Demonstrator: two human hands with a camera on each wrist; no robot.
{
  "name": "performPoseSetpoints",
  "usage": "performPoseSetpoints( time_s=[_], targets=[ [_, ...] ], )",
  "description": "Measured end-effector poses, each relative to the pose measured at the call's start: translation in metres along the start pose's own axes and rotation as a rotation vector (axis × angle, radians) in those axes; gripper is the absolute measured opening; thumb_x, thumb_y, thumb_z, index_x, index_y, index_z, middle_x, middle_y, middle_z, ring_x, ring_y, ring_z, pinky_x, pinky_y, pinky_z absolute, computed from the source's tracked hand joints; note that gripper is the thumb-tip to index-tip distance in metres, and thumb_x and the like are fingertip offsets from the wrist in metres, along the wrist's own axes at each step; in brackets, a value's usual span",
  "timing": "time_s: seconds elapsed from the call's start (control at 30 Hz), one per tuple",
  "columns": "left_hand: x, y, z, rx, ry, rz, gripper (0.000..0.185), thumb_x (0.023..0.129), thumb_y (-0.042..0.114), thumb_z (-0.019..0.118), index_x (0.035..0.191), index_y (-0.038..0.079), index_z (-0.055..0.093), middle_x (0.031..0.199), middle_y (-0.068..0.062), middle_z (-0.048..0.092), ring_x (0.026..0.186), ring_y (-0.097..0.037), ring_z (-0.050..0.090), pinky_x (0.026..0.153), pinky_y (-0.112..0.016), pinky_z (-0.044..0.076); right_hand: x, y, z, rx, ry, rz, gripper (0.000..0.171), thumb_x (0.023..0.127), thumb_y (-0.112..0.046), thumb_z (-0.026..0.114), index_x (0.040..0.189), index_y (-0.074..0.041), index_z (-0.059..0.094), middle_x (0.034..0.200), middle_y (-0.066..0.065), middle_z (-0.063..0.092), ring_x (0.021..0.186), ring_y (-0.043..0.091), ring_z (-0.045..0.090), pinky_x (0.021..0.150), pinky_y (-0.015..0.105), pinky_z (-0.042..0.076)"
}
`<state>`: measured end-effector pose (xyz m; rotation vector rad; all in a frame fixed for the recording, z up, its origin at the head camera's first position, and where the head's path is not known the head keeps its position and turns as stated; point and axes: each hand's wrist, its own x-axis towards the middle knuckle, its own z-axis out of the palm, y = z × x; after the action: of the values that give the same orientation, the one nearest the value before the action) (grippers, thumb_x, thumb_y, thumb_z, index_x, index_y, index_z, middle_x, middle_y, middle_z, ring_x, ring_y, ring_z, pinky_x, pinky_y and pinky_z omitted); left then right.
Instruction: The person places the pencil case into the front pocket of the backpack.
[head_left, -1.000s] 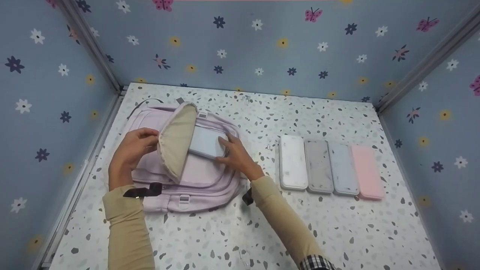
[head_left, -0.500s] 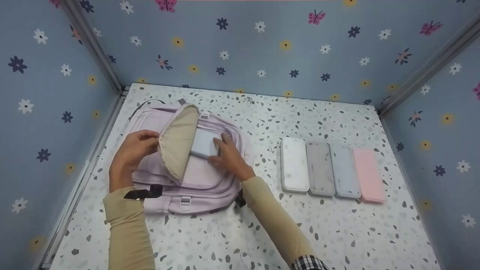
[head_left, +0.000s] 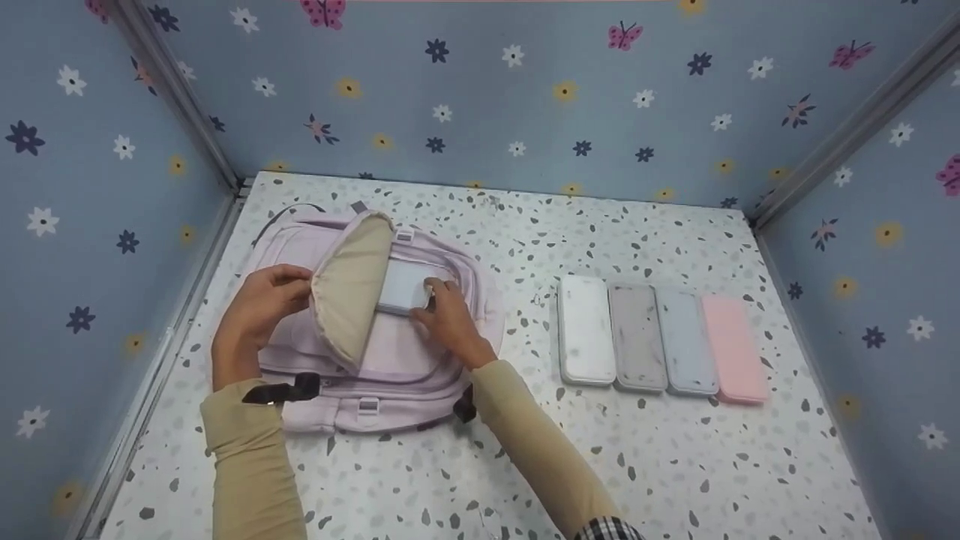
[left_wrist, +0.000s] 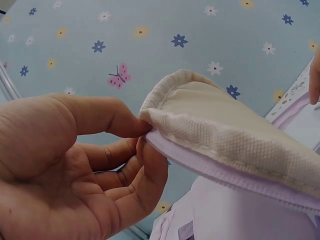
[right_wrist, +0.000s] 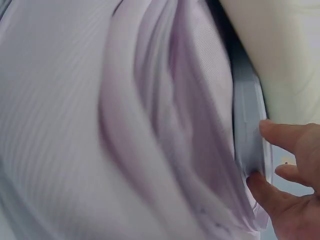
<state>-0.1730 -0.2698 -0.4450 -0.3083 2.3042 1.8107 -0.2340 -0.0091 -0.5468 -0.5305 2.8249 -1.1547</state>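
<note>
A lilac backpack (head_left: 401, 345) lies on its back on the speckled table. My left hand (head_left: 259, 311) pinches the edge of its front flap (head_left: 352, 292) between thumb and fingertips, lifting it so the cream lining shows. In the left wrist view, zipper teeth run along the lilac edge of this flap (left_wrist: 215, 110). My right hand (head_left: 454, 322) holds a flat light-blue case (head_left: 403, 281) by its right end. The left part of the case is hidden beneath the flap. The right wrist view shows thumb and fingers on the side of the case (right_wrist: 247, 120).
Right of the backpack, several slim cases lie side by side: a white case (head_left: 587, 330), a grey case (head_left: 637, 337), a light-blue case (head_left: 686, 341) and a pink case (head_left: 735, 349). Flower-patterned panels (head_left: 480, 82) enclose the table at the back and both sides.
The right hand has moved left, sliding the light-blue case further under the flap, so less of it shows. The left hand keeps its pinch on the flap.
</note>
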Motion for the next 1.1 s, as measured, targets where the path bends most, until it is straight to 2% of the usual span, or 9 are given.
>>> performPoseSetpoints(
  time_s=[0.17, 0.37, 0.6, 0.9, 1.1],
  targets=[
    [-0.001, 0.000, -0.002, 0.008, 0.003, -0.005, 0.036, 0.096, 0.023, 0.055, 0.121, -0.003, 0.049, 0.106, 0.000, 0.054, 0.092, -0.003, 0.059, 0.082, -0.014, 0.050, 0.002, -0.006, 0.003, 0.078, -0.044, 0.009, 0.053, 0.087, -0.013, 0.067, 0.134, 0.002, 0.047, 0.120, 0.017, 0.060, 0.107, 0.025, 0.061, 0.095, 0.029, 0.049],
    [-0.001, -0.002, -0.003, -0.022, 0.000, -0.006, 0.034, 0.096, 0.022, 0.057, 0.119, -0.002, 0.050, 0.103, 0.004, 0.056, 0.091, -0.002, 0.061, 0.082, -0.015, 0.050, 0.002, -0.013, 0.007, 0.178, -0.108, 0.090, 0.058, 0.089, -0.008, 0.060, 0.142, 0.000, 0.040, 0.136, 0.018, 0.053, 0.120, 0.026, 0.057, 0.103, 0.030, 0.044],
    [0.001, -0.003, -0.003, -0.023, -0.024, -0.011, 0.038, 0.097, 0.024, 0.054, 0.124, -0.003, 0.047, 0.107, 0.001, 0.054, 0.093, -0.003, 0.060, 0.084, -0.015, 0.050, 0.003, -0.020, 0.010, 0.333, -0.142, 0.169, 0.064, 0.085, 0.001, 0.052, 0.146, -0.002, 0.032, 0.143, 0.018, 0.046, 0.125, 0.027, 0.054, 0.102, 0.029, 0.045],
    [0.001, -0.003, -0.003, -0.005, -0.014, -0.023, 0.040, 0.097, 0.024, 0.054, 0.125, -0.003, 0.047, 0.109, -0.002, 0.053, 0.094, -0.004, 0.059, 0.084, -0.015, 0.050, 0.005, -0.025, 0.018, 0.332, -0.141, 0.189, 0.069, 0.083, 0.001, 0.050, 0.148, -0.003, 0.029, 0.145, 0.014, 0.045, 0.125, 0.025, 0.053, 0.106, 0.030, 0.042],
    [0.000, -0.003, -0.002, -0.013, -0.004, -0.024, 0.038, 0.097, 0.024, 0.054, 0.124, -0.003, 0.048, 0.108, -0.001, 0.053, 0.094, -0.004, 0.059, 0.083, -0.014, 0.050, 0.005, -0.022, 0.014, 0.342, -0.151, 0.183, 0.066, 0.083, 0.001, 0.049, 0.147, -0.002, 0.032, 0.145, 0.015, 0.046, 0.126, 0.025, 0.052, 0.107, 0.031, 0.040]
  ],
)
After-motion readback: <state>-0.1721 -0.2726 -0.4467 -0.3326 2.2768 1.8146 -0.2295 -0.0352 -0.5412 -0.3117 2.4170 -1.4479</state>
